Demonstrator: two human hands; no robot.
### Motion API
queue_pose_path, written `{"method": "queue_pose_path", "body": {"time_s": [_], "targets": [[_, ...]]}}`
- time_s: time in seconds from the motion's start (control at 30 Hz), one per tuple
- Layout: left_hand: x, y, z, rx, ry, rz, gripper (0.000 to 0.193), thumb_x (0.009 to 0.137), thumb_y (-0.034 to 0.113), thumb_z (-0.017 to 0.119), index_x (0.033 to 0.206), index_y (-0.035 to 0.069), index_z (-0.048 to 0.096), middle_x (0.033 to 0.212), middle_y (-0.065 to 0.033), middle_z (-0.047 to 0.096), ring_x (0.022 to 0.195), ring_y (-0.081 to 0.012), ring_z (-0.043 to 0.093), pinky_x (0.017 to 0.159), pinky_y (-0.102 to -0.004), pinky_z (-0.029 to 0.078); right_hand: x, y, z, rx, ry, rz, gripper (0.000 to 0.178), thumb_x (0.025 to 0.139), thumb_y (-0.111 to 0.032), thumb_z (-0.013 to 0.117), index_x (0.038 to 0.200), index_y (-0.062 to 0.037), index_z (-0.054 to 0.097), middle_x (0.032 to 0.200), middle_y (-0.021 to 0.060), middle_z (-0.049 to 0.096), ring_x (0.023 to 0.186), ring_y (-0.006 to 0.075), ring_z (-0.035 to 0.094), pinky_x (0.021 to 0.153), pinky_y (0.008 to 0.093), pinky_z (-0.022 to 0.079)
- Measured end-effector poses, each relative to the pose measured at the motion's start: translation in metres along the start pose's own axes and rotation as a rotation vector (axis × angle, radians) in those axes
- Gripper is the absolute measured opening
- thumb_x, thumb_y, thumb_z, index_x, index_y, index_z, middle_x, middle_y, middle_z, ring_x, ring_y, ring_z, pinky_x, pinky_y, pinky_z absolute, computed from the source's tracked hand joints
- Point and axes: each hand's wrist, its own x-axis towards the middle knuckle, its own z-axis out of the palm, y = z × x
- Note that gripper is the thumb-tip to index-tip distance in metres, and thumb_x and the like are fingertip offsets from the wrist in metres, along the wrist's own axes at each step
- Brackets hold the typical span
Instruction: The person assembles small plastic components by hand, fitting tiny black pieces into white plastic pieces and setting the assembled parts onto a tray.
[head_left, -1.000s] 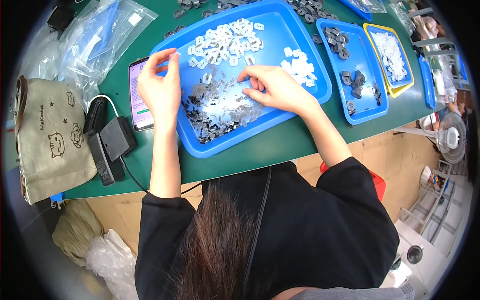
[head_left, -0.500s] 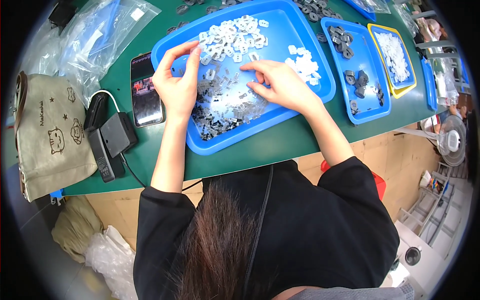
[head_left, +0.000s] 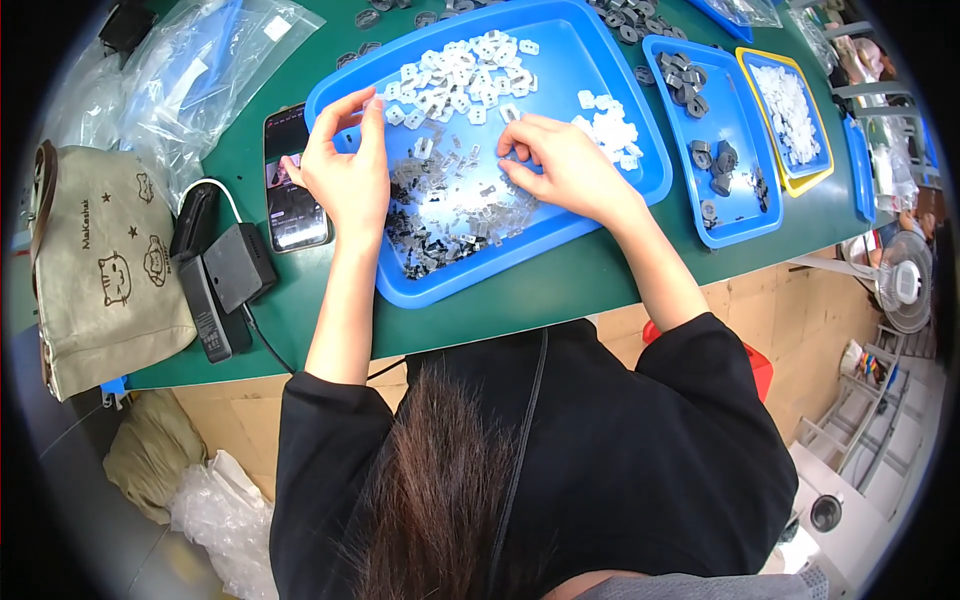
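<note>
Over the left side of the big blue tray (head_left: pixel 545 218), my left hand (head_left: pixel 345 175) has thumb and index fingertips brought together; anything between them is too small to make out. One of its other fingers sticks out over the phone (head_left: pixel 297 215). My right hand (head_left: pixel 575 175) hovers above the tray's middle with fingers curled and thumb near the index tip; what they hold, if anything, is hidden. Below and between the hands lie small clear and dark pieces (head_left: pixel 440 215). White square pieces with holes (head_left: pixel 465 75) are heaped beyond, and plain white pieces (head_left: pixel 612 132) sit to the right.
Right of the big tray stand a smaller blue tray (head_left: pixel 735 215) with dark grey round parts and a yellow-rimmed tray (head_left: pixel 800 185) of white pieces. At left are a canvas bag (head_left: pixel 110 280), a black power bank (head_left: pixel 238 270) with cable and clear plastic bags (head_left: pixel 180 90).
My left hand has shifted slightly left, its thumb and index closer together and a finger now out over the phone. My right hand moved slightly right, its index finger more curled.
</note>
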Motion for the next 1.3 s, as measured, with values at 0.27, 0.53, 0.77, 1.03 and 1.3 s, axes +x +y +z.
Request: {"method": "queue_pose_path", "body": {"time_s": [0.27,0.53,0.77,1.03,1.3], "targets": [[0.006,-0.007,-0.001,-0.165,0.047,-0.09,0.013,0.08,0.018,0.067,0.092,0.013,0.07,0.083,0.0008,0.067,0.081,-0.0106,0.063,0.107,-0.0508,0.017,0.0,-0.002,0.001,-0.075,-0.012,0.003,0.014,0.078,-0.012,0.063,0.085,-0.0036,0.055,0.076,0.0093,0.056,0.072,0.0228,0.059,0.065,0.0329,0.048],[0.003,-0.002,0.001,-0.131,0.003,0.129,0.011,0.079,0.017,0.068,0.089,0.014,0.07,0.081,0.0031,0.067,0.078,-0.0093,0.063,0.108,-0.053,0.013,-0.001,-0.003,-0.002,-0.049,-0.004,-0.015,0.019,0.076,-0.015,0.065,0.088,-0.0031,0.056,0.075,0.01,0.055,0.07,0.0227,0.057,0.064,0.0323,0.047],[-0.001,0.002,0.0,-0.003,-0.016,0.084,0.01,0.08,0.022,0.066,0.089,0.018,0.069,0.082,0.0074,0.066,0.073,-0.0069,0.06,0.107,-0.0591,0.004,-0.002,0.001,-0.009,0.059,-0.046,-0.051,0.025,0.074,-0.016,0.068,0.093,-0.0043,0.058,0.076,0.0096,0.055,0.07,0.0209,0.057,0.063,0.0308,0.047],[0.001,0.0,-0.004,0.108,-0.007,-0.072,0.014,0.081,0.028,0.064,0.091,0.02,0.069,0.083,0.0076,0.066,0.074,-0.0082,0.061,0.105,-0.0614,0.001,-0.002,-0.001,-0.008,0.045,-0.076,-0.055,0.014,0.074,-0.01,0.066,0.086,-0.0041,0.06,0.078,0.0092,0.055,0.068,0.0214,0.057,0.064,0.0314,0.048],[0.0,0.0,-0.003,0.133,-0.019,-0.098,0.015,0.082,0.029,0.063,0.091,0.019,0.07,0.082,0.0059,0.067,0.077,-0.0096,0.062,0.103,-0.0628,0.004,-0.002,0.001,-0.007,0.045,-0.086,-0.056,0.014,0.075,-0.008,0.065,0.087,-0.0031,0.059,0.078,0.0095,0.055,0.069,0.021,0.057,0.065,0.0307,0.048]]}}
